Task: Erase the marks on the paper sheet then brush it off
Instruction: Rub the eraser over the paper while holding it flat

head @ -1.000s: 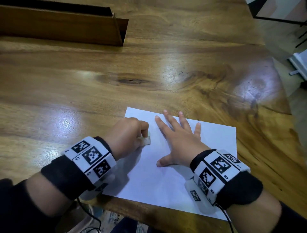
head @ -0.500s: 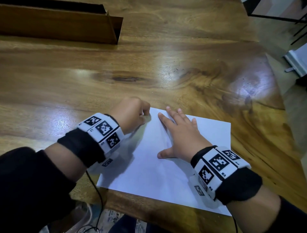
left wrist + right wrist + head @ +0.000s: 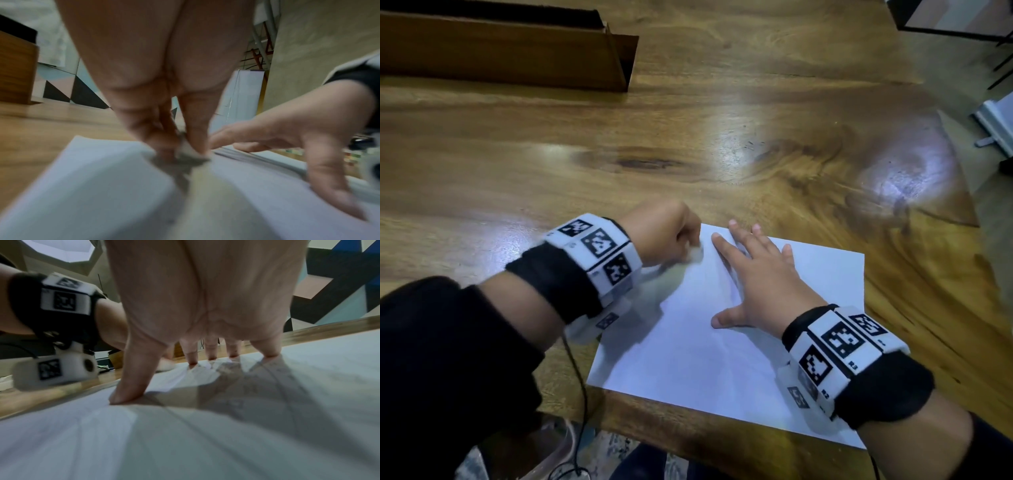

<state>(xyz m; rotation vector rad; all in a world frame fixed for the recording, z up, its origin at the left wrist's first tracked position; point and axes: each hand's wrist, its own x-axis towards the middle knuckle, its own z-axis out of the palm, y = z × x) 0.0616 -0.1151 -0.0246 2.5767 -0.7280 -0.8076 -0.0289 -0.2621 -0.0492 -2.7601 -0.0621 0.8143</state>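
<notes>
Head view shows the paper sheet (image 3: 722,342) lying flat on the wooden table (image 3: 688,137), at about 6 o'clock near the front edge; the right hand (image 3: 760,277) lies palm-down on it, fingers straight and spread, thumb out toward 9 o'clock, pinning it in place. The left hand (image 3: 664,236) sits at the sheet's far-left corner, around 11 o'clock from its middle, fingers curled; in the left wrist view the fingertips (image 3: 195,146) pinch a small pale eraser (image 3: 188,150) whose lower edge meets the paper — though that picture is blurred and its shape is hard to make out. From the right wrist view faint grey pencil lines (image 3: 277,386) run across the sheet beneath and beyond the pressing fingers; so erasing looks to be under way, not finished — marks remain on the right side, and no crumbs can be made out in any view. Brushing off is not yet begun. A wooden tray (image 3: 500,51) sits well apart at 11 o'clock.
</notes>
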